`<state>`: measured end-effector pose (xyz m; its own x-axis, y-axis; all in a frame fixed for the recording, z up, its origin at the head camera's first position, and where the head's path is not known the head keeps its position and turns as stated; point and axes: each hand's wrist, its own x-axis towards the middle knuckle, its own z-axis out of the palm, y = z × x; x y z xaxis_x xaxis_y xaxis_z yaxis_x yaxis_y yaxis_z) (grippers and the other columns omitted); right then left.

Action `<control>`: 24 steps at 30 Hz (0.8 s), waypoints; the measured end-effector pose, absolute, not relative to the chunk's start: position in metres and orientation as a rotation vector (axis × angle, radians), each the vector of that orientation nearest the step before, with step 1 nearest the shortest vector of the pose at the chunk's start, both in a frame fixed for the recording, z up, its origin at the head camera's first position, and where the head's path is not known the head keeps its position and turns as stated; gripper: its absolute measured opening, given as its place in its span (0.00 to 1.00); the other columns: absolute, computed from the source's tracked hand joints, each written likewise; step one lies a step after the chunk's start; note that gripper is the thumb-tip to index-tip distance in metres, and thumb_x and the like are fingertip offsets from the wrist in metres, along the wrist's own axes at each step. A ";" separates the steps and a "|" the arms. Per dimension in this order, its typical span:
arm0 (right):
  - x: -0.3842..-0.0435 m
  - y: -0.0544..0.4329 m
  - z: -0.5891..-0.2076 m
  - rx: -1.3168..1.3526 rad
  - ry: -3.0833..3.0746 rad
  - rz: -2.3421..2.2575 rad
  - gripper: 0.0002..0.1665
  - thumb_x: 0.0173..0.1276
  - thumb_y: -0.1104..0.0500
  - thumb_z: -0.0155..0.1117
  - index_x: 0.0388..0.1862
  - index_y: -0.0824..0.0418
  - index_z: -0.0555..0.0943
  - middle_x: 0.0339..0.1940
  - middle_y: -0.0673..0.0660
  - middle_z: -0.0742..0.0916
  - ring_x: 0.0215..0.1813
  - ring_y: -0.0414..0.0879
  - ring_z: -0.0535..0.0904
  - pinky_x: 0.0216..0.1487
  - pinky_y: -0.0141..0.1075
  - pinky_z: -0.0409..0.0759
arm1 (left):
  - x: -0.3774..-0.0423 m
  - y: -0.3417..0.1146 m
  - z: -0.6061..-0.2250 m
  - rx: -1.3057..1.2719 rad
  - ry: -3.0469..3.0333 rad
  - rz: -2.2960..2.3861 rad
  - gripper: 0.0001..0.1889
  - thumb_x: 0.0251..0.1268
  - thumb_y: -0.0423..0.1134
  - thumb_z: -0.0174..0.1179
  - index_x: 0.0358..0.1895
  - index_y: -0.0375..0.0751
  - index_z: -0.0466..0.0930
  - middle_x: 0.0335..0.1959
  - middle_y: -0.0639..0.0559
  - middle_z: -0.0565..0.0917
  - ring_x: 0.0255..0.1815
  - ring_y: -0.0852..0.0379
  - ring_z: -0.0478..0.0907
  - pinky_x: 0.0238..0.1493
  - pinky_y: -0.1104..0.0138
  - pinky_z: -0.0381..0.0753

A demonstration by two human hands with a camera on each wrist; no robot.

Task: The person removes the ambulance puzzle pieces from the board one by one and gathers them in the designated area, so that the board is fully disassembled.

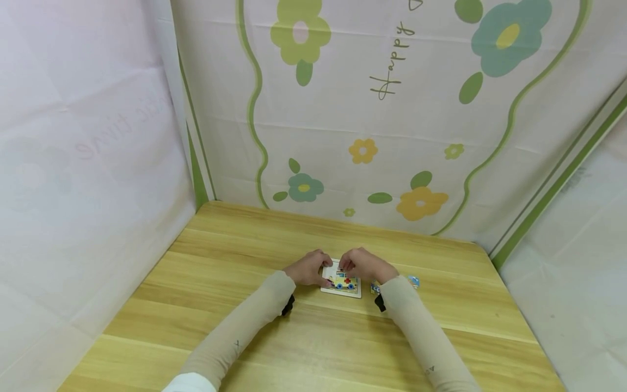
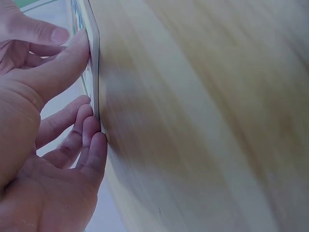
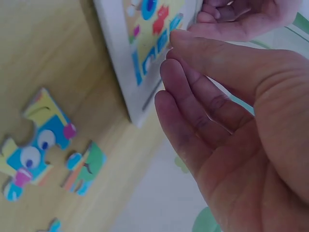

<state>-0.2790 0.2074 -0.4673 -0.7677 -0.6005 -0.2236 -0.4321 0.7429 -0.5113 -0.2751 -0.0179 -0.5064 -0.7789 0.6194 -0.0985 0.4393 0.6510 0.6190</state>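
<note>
A small white-framed jigsaw puzzle board lies on the table with a yellow ambulance picture partly filled in. My left hand holds it at the left side. The left thumb lies over the near edge, and the other fingertips rest against the rim. My right hand is over the upper part of the picture, thumb and forefinger brought together in a pinch. A small puzzle piece at those fingertips is mostly hidden by them.
Loose puzzle pieces lie right of the board: one with cartoon eyes, a green and blue one and one cut off at the view's bottom edge. Floral cloth hangs behind the wooden table, with pale cloth at both sides.
</note>
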 end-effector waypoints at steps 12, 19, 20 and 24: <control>-0.280 0.210 -0.477 -0.792 2.559 -0.680 0.14 0.71 0.73 0.69 0.52 0.65 0.88 0.48 0.58 0.91 0.47 0.46 0.87 0.50 0.39 0.88 | -0.279 -0.019 -0.505 0.904 2.565 0.815 0.30 0.63 0.45 0.78 0.64 0.36 0.80 0.56 0.47 0.78 0.52 0.56 0.73 0.59 0.63 0.78; -0.283 0.210 -0.479 -0.763 2.560 -0.686 0.14 0.70 0.73 0.69 0.52 0.64 0.88 0.49 0.58 0.91 0.48 0.46 0.87 0.52 0.40 0.87 | -0.282 -0.009 -0.501 0.909 2.553 0.856 0.31 0.62 0.44 0.79 0.65 0.36 0.81 0.59 0.45 0.79 0.53 0.53 0.74 0.55 0.65 0.78; -0.284 0.210 -0.480 -0.755 2.560 -0.688 0.15 0.69 0.73 0.70 0.52 0.64 0.88 0.49 0.58 0.91 0.47 0.45 0.86 0.52 0.39 0.87 | -0.282 -0.007 -0.501 0.913 2.553 0.859 0.31 0.62 0.45 0.79 0.65 0.36 0.81 0.59 0.45 0.79 0.54 0.53 0.74 0.54 0.65 0.78; -0.284 0.212 -0.481 -0.734 2.562 -0.702 0.15 0.68 0.73 0.71 0.52 0.64 0.88 0.49 0.57 0.91 0.46 0.44 0.86 0.51 0.38 0.87 | -0.280 -0.001 -0.499 0.933 2.541 0.879 0.30 0.61 0.45 0.79 0.64 0.35 0.81 0.57 0.44 0.80 0.53 0.51 0.74 0.52 0.66 0.77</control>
<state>-0.2842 0.2116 -0.4811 -0.7896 -0.5731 -0.2194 -0.3814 0.7383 -0.5563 -0.2803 -0.0006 -0.4990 -0.7466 0.6625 -0.0616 0.4828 0.6031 0.6349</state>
